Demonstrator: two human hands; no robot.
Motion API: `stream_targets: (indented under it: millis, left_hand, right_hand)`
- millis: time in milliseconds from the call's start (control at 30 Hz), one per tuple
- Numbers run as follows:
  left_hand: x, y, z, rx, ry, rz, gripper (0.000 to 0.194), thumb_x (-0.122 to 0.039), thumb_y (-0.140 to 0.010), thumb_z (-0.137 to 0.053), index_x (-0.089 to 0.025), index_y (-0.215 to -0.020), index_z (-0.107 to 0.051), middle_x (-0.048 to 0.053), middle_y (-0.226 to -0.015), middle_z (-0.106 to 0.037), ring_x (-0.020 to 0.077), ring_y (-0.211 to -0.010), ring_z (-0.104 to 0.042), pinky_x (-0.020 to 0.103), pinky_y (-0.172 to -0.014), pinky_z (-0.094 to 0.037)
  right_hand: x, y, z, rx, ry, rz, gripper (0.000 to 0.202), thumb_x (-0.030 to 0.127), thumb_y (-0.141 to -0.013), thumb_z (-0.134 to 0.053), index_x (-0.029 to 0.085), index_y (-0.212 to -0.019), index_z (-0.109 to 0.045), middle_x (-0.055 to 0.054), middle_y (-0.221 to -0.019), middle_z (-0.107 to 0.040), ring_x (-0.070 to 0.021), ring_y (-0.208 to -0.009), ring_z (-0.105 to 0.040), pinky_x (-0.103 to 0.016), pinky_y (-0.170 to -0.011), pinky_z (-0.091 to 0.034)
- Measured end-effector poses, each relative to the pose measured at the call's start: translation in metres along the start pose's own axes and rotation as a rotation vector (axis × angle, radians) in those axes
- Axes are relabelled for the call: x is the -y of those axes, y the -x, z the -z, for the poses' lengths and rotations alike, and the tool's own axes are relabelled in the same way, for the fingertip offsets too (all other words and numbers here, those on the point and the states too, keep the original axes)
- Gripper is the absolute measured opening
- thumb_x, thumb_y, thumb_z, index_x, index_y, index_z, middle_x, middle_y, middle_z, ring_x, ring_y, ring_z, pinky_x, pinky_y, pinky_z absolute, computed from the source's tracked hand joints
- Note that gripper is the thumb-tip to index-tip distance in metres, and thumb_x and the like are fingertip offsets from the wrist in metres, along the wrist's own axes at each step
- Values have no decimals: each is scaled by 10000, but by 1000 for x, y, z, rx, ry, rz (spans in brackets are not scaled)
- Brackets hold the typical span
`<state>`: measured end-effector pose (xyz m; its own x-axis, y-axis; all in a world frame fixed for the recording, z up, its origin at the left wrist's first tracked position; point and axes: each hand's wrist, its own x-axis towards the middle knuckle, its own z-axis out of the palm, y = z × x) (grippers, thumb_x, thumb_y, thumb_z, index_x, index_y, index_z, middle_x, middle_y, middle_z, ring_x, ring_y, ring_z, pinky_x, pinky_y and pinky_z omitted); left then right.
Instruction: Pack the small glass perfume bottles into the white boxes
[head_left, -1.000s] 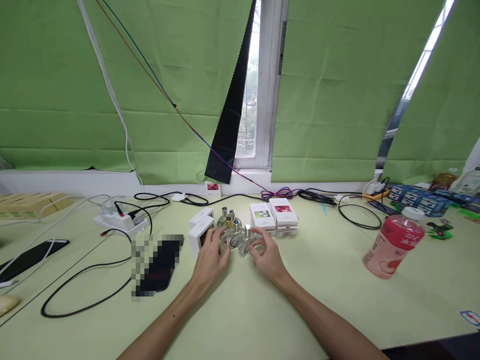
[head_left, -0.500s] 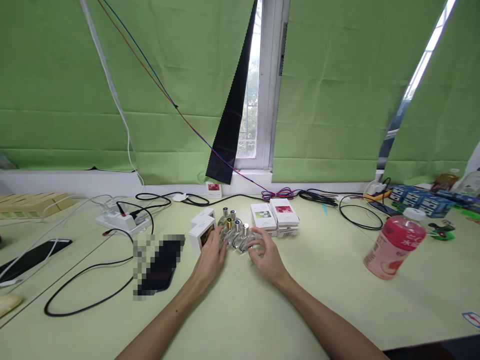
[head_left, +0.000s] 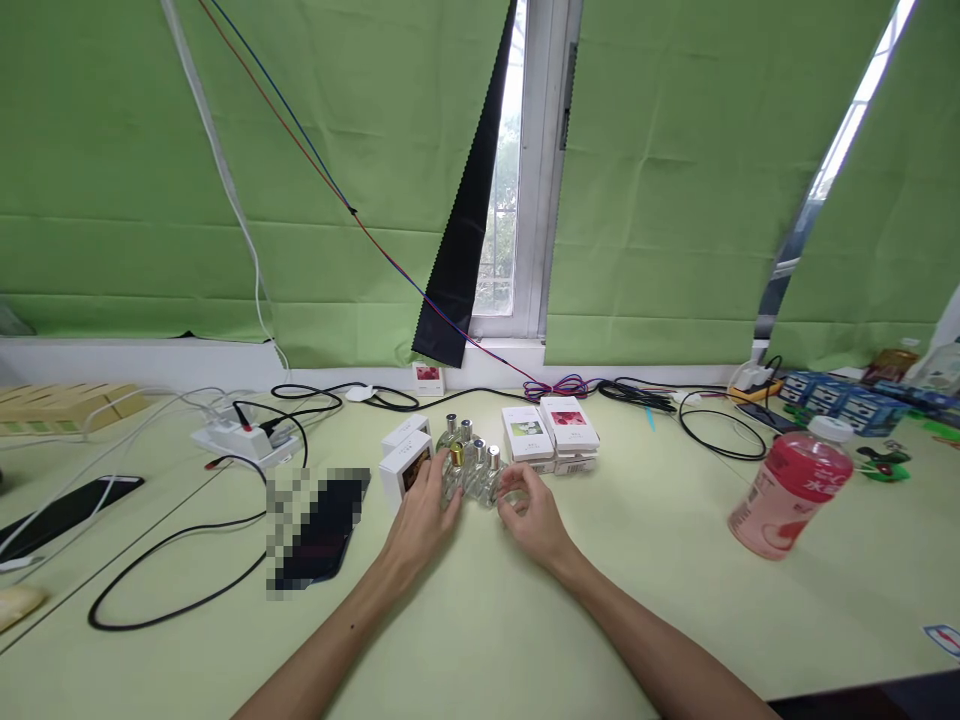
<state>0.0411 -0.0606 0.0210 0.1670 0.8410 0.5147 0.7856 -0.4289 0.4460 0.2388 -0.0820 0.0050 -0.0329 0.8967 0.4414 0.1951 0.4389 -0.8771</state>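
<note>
Several small glass bottles with silver caps (head_left: 480, 480) stand close together on the pale green table, with a gold-capped bottle (head_left: 457, 458) at their front left. My left hand (head_left: 422, 505) is beside the gold-capped bottle, its fingers apart and touching or nearly touching the glass. On the other side, my right hand (head_left: 534, 512) rests next to the bottles with fingers curved and apart, holding nothing. White boxes (head_left: 401, 470) stand just left of the bottles, partly behind my left hand. More white boxes with flower pictures (head_left: 571, 428) lie stacked behind my right hand.
A pink drink bottle (head_left: 789, 490) stands at the right. At the left are a dark phone (head_left: 330, 530), a white power strip (head_left: 244, 437) and looped black cable. Blue boxes (head_left: 840, 400) sit at the far right. Coiled wires run along the back edge.
The gold-capped bottle has shifted slightly forward, and the bottles near my right hand stand closer together. My left hand's fingers have moved a little to the right.
</note>
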Motion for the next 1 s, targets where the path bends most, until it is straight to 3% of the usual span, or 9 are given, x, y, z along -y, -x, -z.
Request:
stream_targets:
  millis: [200,367,667,1000]
  left_hand:
    - [-10,2,7,26,-42,50,691,-316,-876,-542,-198,-1510,-296,110,-1034,-675,251,-803,-692,334,-696,-516]
    - [-16,4,10,57,-137,87,688,-306,-868,-535,-239,-1509,-293,69,-959,-700,249,-786,-708,299,-654,-469]
    - [-26,4,14,88,-231,125,606,-344,-823,-573,-224,-1387,-387,18,-776,-705,256,-678,-709,291,-587,-401]
    - [-28,6,14,42,-153,119,430,-368,-830,-533,-212,-1220,-441,-35,-644,-612,206,-550,-624,268,-546,-368]
  right_hand:
    - [6,2,1,69,29,33,188,150,-748,-566,210,-919,-613,-39,-913,-675,-195,-868,-673,-270,-644,-561]
    - [5,2,2,97,44,46,241,130,-750,-553,206,-946,-671,-51,-966,-712,-202,-901,-684,-287,-682,-573]
    - [4,2,1,135,42,39,354,132,-746,-578,206,-1073,-694,-73,-1108,-716,-216,-978,-681,-305,-709,-597]
    - [-2,1,0,142,30,55,351,145,-741,-597,207,-1083,-649,-84,-1140,-648,-221,-1035,-633,-331,-769,-602]
